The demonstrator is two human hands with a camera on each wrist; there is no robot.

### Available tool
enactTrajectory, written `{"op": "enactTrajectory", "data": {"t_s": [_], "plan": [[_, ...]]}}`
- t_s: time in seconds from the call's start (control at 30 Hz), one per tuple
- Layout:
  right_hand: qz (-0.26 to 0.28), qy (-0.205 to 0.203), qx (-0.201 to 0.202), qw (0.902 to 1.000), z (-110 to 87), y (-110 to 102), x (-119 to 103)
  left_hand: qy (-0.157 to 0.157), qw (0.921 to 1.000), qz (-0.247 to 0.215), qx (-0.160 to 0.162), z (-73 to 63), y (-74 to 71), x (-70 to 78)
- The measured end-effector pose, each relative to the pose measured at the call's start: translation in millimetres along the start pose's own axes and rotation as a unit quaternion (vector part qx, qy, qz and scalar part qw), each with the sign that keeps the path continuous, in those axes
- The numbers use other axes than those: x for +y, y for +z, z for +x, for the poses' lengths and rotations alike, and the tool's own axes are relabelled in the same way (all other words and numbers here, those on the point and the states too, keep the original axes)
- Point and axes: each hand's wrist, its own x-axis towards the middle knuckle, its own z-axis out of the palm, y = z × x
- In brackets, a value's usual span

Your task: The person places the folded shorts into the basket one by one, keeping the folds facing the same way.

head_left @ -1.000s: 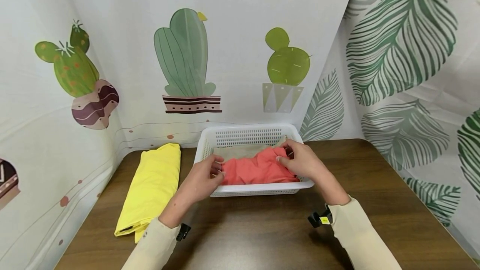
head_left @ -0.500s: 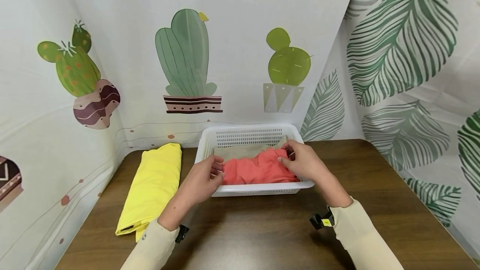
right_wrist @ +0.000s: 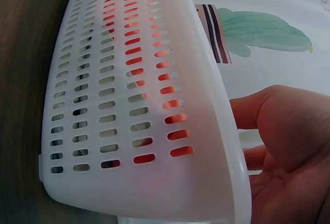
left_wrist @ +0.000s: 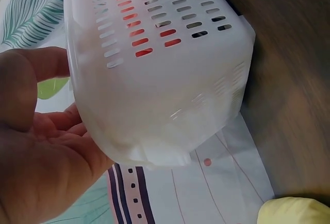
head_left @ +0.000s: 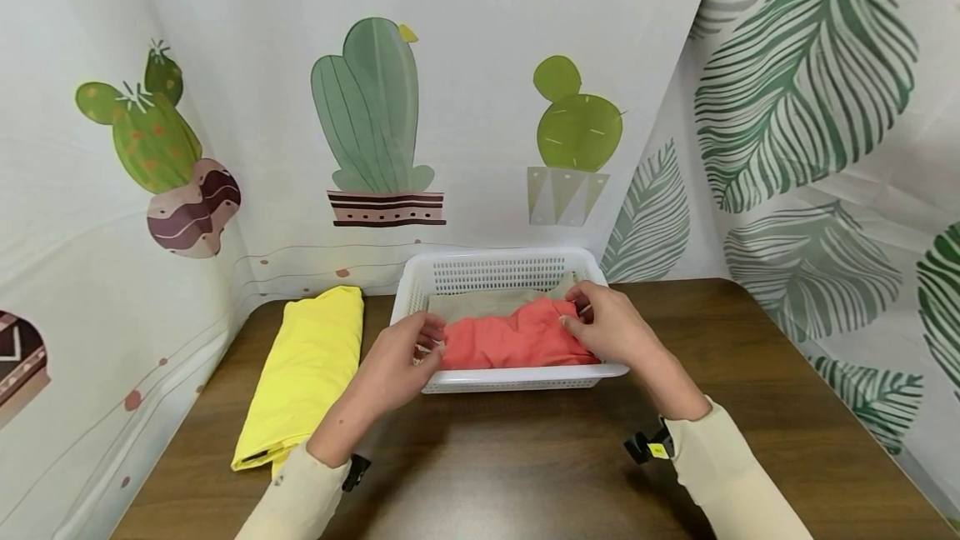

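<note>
In the head view a coral-red folded cloth (head_left: pixel 513 337) lies in a white slotted plastic basket (head_left: pixel 517 373), over a greyish-beige cloth (head_left: pixel 480 303). My left hand (head_left: pixel 401 361) is at the cloth's left end, its thumb and fingers apart and loosely bent over the basket rim. At the right end, my right hand (head_left: pixel 611 325) has its fingertips by the cloth's upper corner, thumb and fingers also apart. Both wrist views show the basket's outer wall (left_wrist: pixel 139 95), with red through the slots; the fingertips are partly hidden behind the rim.
A folded yellow cloth (head_left: pixel 303 373) lies on the brown wooden table (head_left: pixel 510 457), left of the basket. Behind the table hangs a white curtain (head_left: pixel 480 107) printed with cacti and leaves. The basket stands near the table's back edge.
My left hand has drawn slightly left, away from the red cloth's end. The right hand has shifted a little to the right. The cloths and basket stay in place.
</note>
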Motion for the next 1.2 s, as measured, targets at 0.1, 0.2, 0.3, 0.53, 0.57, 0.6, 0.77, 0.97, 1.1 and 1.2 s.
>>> {"op": "enactTrajectory", "data": {"t_s": [0.1, 0.2, 0.3, 0.53, 0.57, 0.6, 0.77, 0.97, 1.1, 1.2], "plan": [[0.001, -0.007, 0.001, 1.0000, -0.5, 0, 0, 0.013, 0.9999, 0.003, 0.006, -1.7, -0.8, -1.4], [0.001, -0.011, 0.000, 0.9999, -1.5, 0, 0, 0.021, 0.9997, 0.003, 0.007, -3.2, -1.4, -2.6], [0.003, -0.014, -0.002, 0.9999, -3.0, 0, 0, 0.027, 0.9996, 0.005, 0.008, -4.8, -2.0, -3.6], [0.009, -0.029, 0.001, 0.9996, -5.6, -2, 0, 0.040, 0.9990, 0.008, 0.015, -8.1, -3.3, -5.3], [0.009, -0.031, 0.002, 0.9995, -5.9, -2, 1, 0.041, 0.9990, 0.009, 0.016, -8.5, -3.5, -5.2], [0.009, -0.034, 0.003, 0.9994, -6.3, -2, 1, 0.042, 0.9989, 0.009, 0.017, -8.8, -3.7, -5.1], [0.008, -0.040, 0.008, 0.9991, -9.7, -1, 2, 0.042, 0.9989, 0.011, 0.017, -9.8, -5.0, -3.3], [-0.001, -0.043, 0.013, 0.9990, -14.1, -2, 4, 0.047, 0.9987, 0.009, 0.019, -9.8, -5.6, -3.0], [-0.002, -0.042, 0.012, 0.9990, -17.4, -4, 2, 0.052, 0.9984, 0.008, 0.022, -9.9, -5.7, -2.5], [0.000, -0.043, 0.013, 0.9990, -20.3, -6, 1, 0.055, 0.9982, 0.010, 0.023, -10.0, -5.6, -1.7]]}}
